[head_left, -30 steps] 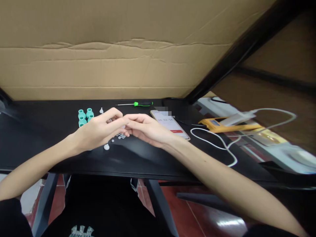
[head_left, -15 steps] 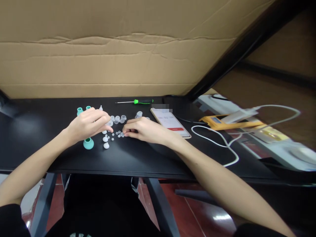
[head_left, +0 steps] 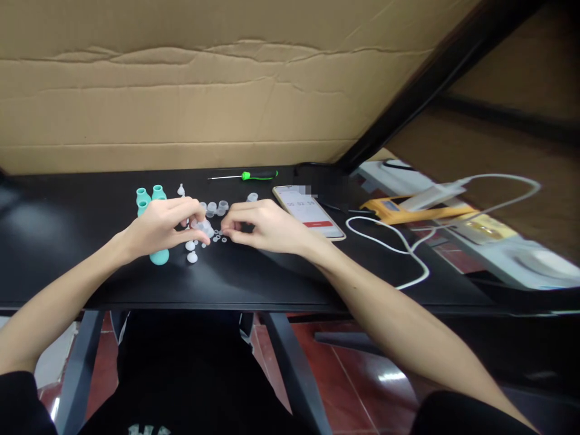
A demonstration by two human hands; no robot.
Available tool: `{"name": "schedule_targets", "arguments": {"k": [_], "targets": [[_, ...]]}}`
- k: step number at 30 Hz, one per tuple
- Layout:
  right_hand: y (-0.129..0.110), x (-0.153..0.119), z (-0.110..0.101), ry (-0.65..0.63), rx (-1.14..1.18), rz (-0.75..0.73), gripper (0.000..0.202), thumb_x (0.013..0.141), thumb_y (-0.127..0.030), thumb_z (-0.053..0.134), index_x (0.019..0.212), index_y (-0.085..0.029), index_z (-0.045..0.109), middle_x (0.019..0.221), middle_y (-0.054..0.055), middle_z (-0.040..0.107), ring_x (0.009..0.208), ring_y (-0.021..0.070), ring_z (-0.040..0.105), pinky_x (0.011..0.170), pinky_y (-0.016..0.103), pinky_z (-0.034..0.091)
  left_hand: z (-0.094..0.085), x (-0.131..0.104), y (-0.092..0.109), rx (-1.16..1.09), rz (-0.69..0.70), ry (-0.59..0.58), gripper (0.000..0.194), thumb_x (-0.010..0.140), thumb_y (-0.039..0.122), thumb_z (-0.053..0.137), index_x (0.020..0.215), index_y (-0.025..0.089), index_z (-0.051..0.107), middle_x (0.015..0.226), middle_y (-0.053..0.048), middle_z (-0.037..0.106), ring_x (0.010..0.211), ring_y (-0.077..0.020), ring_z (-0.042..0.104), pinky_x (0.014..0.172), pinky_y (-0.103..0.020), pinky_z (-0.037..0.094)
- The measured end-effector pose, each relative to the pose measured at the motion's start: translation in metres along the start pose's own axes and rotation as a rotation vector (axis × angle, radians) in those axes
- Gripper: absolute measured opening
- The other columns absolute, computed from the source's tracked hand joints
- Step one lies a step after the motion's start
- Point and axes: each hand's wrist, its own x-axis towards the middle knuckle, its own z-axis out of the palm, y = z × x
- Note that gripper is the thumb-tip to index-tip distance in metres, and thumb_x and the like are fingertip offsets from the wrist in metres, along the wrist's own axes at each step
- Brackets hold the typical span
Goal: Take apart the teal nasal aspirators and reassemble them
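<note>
My left hand (head_left: pixel 170 225) is closed around a translucent plastic piece (head_left: pixel 205 228), held between thumb and fingers. Close by on its right, my right hand (head_left: pixel 258 226) has its thumb and index finger pinched together; whatever they hold is too small to make out. Small white rings (head_left: pixel 224 240) lie on the black table just under the fingertips. White domed pieces (head_left: pixel 192 257) sit below my left hand. Several turquoise bottle-shaped parts (head_left: pixel 159 257) stand around my left hand, partly covered by it. Clear cups (head_left: pixel 222 208) stand behind, between the two hands.
A green and black screwdriver (head_left: pixel 260 176) lies at the back. Right of my right hand is a phone (head_left: pixel 312 212) showing a timer. Further right are a white cable (head_left: pixel 419 263) and a yellow device (head_left: pixel 396 212). Cardboard (head_left: pixel 181 121) rises behind the table.
The translucent piece now shows in my left hand's grip, clearer than before. My right hand has shifted slightly left toward it. The whole view has moved, so the table sits higher in the picture.
</note>
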Motion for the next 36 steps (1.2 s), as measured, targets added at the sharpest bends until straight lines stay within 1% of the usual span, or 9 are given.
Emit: {"name": "schedule_targets", "arguments": {"k": [3, 4, 7, 12, 17, 22, 26, 31, 36], "targets": [[-0.017, 0.001, 0.004, 0.29, 0.109, -0.019, 0.015, 0.101, -0.025, 0.071, 0.087, -0.021, 0.072, 0.079, 0.0, 0.072, 0.066, 0.0138, 0.063, 0.064, 0.028, 0.05, 0.002, 0.002, 0.008, -0.028, -0.063, -0.008, 0.034, 0.102, 0.051, 0.074, 0.096, 0.018, 0.065, 0.081, 0.003, 0.072, 0.064, -0.0072, 0.063, 0.065, -0.018, 0.051], [-0.023, 0.001, 0.006, 0.361, 0.127, -0.038, 0.015, 0.102, -0.025, 0.072, 0.087, -0.022, 0.072, 0.079, 0.0, 0.072, 0.066, 0.014, 0.063, 0.064, 0.028, 0.051, 0.003, 0.003, 0.011, -0.033, -0.071, -0.008, 0.035, 0.103, 0.051, 0.073, 0.096, 0.018, 0.065, 0.08, 0.004, 0.071, 0.063, -0.0068, 0.063, 0.064, -0.017, 0.05], [-0.038, 0.001, 0.011, 0.445, 0.115, -0.145, 0.012, 0.102, -0.022, 0.072, 0.09, -0.023, 0.072, 0.079, 0.0, 0.073, 0.068, 0.0155, 0.065, 0.066, 0.031, 0.054, 0.006, 0.004, 0.02, -0.044, -0.076, 0.006, 0.035, 0.104, 0.051, 0.071, 0.095, 0.017, 0.064, 0.076, 0.005, 0.067, 0.062, -0.006, 0.061, 0.061, -0.016, 0.047], [-0.044, -0.001, 0.012, 0.457, 0.049, -0.256, 0.011, 0.101, -0.014, 0.071, 0.095, -0.023, 0.07, 0.083, 0.001, 0.075, 0.07, 0.0159, 0.068, 0.064, 0.032, 0.058, 0.007, 0.003, 0.029, -0.041, -0.105, -0.012, 0.028, 0.102, 0.042, 0.076, 0.096, 0.017, 0.066, 0.077, 0.005, 0.067, 0.065, -0.0059, 0.061, 0.062, -0.016, 0.046], [-0.043, -0.003, 0.011, 0.446, 0.009, -0.239, 0.012, 0.1, -0.012, 0.072, 0.097, -0.023, 0.069, 0.082, 0.001, 0.074, 0.07, 0.0157, 0.068, 0.065, 0.031, 0.059, 0.006, 0.002, 0.028, -0.03, -0.097, -0.013, 0.027, 0.102, 0.041, 0.076, 0.098, 0.016, 0.066, 0.079, 0.005, 0.068, 0.067, -0.0061, 0.063, 0.066, -0.015, 0.049], [-0.042, -0.004, 0.012, 0.438, 0.023, -0.24, 0.011, 0.099, -0.012, 0.073, 0.097, -0.022, 0.07, 0.084, 0.001, 0.075, 0.07, 0.0155, 0.068, 0.066, 0.031, 0.059, 0.005, 0.002, 0.029, 0.0, -0.064, -0.025, 0.027, 0.106, 0.041, 0.07, 0.098, 0.016, 0.065, 0.08, 0.004, 0.067, 0.066, -0.0065, 0.061, 0.064, -0.016, 0.048], [-0.043, -0.004, 0.013, 0.436, 0.061, -0.235, 0.011, 0.1, -0.012, 0.073, 0.096, -0.022, 0.069, 0.083, 0.001, 0.074, 0.069, 0.0156, 0.068, 0.066, 0.031, 0.057, 0.006, 0.001, 0.03, 0.0, -0.053, -0.039, 0.027, 0.109, 0.041, 0.065, 0.097, 0.017, 0.064, 0.084, 0.003, 0.069, 0.069, -0.0074, 0.062, 0.067, -0.017, 0.05], [-0.043, -0.004, 0.015, 0.423, 0.108, -0.196, 0.01, 0.102, -0.016, 0.07, 0.096, -0.023, 0.068, 0.081, 0.0, 0.071, 0.068, 0.0152, 0.066, 0.064, 0.03, 0.055, 0.008, 0.001, 0.028, -0.016, -0.039, -0.033, 0.028, 0.109, 0.042, 0.064, 0.096, 0.017, 0.062, 0.084, 0.003, 0.067, 0.068, -0.0075, 0.062, 0.066, -0.017, 0.049], [-0.045, -0.004, 0.02, 0.425, 0.215, -0.072, 0.013, 0.104, -0.02, 0.067, 0.092, -0.023, 0.066, 0.079, 0.0, 0.069, 0.068, 0.0146, 0.065, 0.063, 0.029, 0.054, 0.011, 0.001, 0.03, 0.023, -0.019, 0.032, 0.023, 0.109, 0.037, 0.067, 0.099, 0.017, 0.062, 0.085, 0.003, 0.069, 0.07, -0.0067, 0.064, 0.067, -0.016, 0.049]]}}
